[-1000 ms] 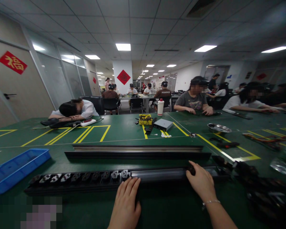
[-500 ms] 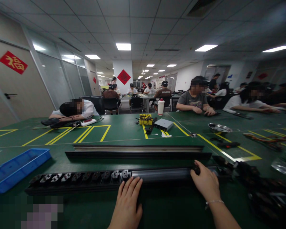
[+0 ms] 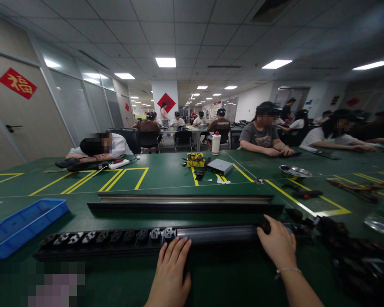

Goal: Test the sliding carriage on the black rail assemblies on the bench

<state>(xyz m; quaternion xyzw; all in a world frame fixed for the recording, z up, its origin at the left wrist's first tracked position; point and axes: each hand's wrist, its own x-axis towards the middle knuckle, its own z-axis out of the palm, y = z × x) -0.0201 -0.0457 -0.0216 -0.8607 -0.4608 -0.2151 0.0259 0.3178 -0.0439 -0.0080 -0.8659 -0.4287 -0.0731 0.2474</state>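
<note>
- Black rail [image 3: 220, 235] lies across the green table [image 3: 166, 183]; it could slip or twist if the right hand [image 3: 277, 243] presses unevenly while the left hand [image 3: 173, 268] rests too lightly.
- Left fingers: nearly together, touching the rail beside its rightmost socket [image 3: 169, 232].
- Right fingers: curled narrowly around a dark piece [image 3: 266, 226] at the rail's right part.
</note>
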